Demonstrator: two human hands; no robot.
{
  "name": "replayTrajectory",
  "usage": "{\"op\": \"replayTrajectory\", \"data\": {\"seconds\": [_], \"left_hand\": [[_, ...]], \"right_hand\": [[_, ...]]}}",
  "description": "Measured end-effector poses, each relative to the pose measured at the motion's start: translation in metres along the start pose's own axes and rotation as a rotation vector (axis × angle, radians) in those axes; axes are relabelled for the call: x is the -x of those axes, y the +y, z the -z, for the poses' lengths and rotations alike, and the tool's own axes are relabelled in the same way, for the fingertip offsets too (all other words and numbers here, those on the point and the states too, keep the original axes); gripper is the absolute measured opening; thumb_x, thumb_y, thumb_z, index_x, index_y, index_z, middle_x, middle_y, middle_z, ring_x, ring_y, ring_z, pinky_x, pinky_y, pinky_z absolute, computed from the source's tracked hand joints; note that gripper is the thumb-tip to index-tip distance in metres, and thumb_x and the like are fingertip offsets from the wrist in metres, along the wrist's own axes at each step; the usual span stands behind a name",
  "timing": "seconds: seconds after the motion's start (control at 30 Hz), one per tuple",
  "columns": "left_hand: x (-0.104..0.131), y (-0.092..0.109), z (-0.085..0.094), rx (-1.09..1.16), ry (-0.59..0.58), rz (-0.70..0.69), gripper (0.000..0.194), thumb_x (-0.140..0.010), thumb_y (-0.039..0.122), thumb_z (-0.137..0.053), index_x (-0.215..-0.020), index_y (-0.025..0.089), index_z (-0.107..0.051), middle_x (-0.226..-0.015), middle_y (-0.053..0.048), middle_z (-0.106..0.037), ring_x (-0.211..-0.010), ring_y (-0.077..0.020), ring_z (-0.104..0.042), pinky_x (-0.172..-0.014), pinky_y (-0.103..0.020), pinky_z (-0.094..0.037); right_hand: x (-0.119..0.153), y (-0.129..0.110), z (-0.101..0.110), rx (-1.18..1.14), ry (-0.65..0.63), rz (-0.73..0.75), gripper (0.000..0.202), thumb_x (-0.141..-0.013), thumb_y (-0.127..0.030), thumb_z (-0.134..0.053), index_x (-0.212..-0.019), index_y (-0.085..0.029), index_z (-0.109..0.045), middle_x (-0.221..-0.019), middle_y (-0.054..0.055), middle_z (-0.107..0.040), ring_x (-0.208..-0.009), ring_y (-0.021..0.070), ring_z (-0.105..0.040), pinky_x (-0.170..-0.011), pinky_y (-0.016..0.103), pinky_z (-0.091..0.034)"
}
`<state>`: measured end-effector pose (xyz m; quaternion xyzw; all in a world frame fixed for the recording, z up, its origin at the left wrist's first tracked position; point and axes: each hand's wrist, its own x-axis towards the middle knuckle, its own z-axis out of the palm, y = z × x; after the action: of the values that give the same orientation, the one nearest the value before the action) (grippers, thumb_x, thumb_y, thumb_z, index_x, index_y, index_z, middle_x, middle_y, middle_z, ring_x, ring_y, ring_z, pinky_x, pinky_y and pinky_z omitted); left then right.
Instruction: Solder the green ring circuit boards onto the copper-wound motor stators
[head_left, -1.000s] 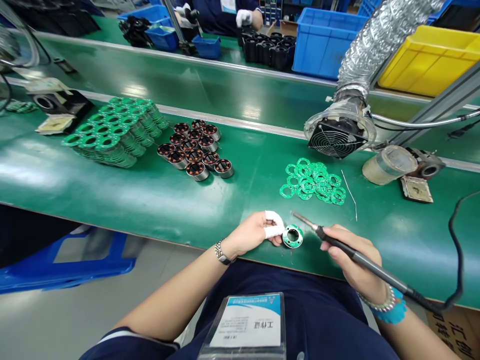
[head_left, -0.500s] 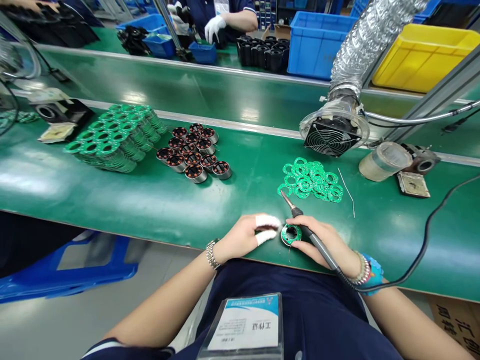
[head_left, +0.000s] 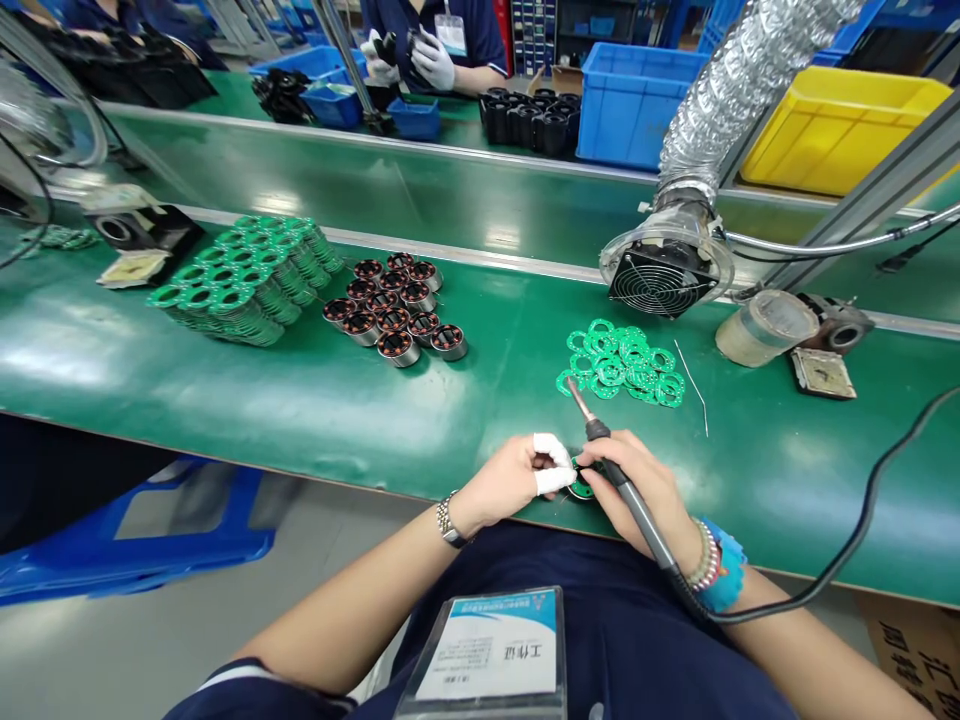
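The green ring (head_left: pixel 580 490) lies on the green table (head_left: pixel 480 385), near the front edge, between the two hands of the person, and it is partly hidden by the fingers. The left hand (head_left: pixel 517 476) wears white covers (head_left: pixel 553 483) on the thumb and one finger. These two tips are close together at the left side of the ring; I cannot tell if they pinch the ring or some small thing there. The right hand (head_left: pixel 646 482) is closed around the soldering iron (head_left: pixel 637 512), while its thumb and forefinger are spread apart at the right side of the ring. Whether they press on it, I cannot tell. The tip of the iron points away from the person, over the left end of a loose heap of green rings (head_left: pixel 628 362); contact is not clear. To the right of this heap lies a thin bent rod (head_left: pixel 691 388). Behind it there is a fan (head_left: pixel 660 283) below a silver hose (head_left: pixel 697 130), and farther right a round jar (head_left: pixel 766 328). On the left side of the table stand a group of metal rings (head_left: pixel 394 308) with copper inside and a tall stack of green boards (head_left: pixel 247 278). Across the table, a co-worker's white gloves (head_left: pixel 433 62) handle black parts.
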<state>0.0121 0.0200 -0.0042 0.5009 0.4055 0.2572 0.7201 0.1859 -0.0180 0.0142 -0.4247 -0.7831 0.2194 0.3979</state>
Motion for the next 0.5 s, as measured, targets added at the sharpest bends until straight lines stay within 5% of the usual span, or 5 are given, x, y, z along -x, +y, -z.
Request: {"op": "replayTrajectory", "data": {"seconds": [0.3, 0.5], "left_hand": [[0.009, 0.001, -0.006, 0.086, 0.054, 0.021, 0.023, -0.066, 0.033, -0.069, -0.07, 0.013, -0.058, -0.06, 0.002, -0.055, -0.052, -0.0075, -0.051, -0.054, -0.022, -0.046], [0.012, -0.007, -0.008, 0.191, 0.076, 0.075, 0.024, -0.069, 0.035, -0.067, -0.072, 0.013, -0.056, -0.059, 0.001, -0.058, -0.054, -0.0104, -0.057, -0.056, -0.025, -0.05]], "right_hand": [[-0.004, -0.002, -0.011, 0.031, -0.011, 0.0, 0.027, -0.084, -0.01, -0.045, -0.109, -0.02, -0.05, -0.081, 0.005, -0.059, -0.074, 0.0169, -0.053, -0.066, 0.031, -0.049], [-0.001, -0.006, -0.003, 0.05, 0.096, -0.086, 0.026, -0.083, -0.011, -0.05, -0.106, -0.02, -0.052, -0.082, 0.005, -0.059, -0.076, 0.0171, -0.055, -0.072, 0.032, -0.048]]}}
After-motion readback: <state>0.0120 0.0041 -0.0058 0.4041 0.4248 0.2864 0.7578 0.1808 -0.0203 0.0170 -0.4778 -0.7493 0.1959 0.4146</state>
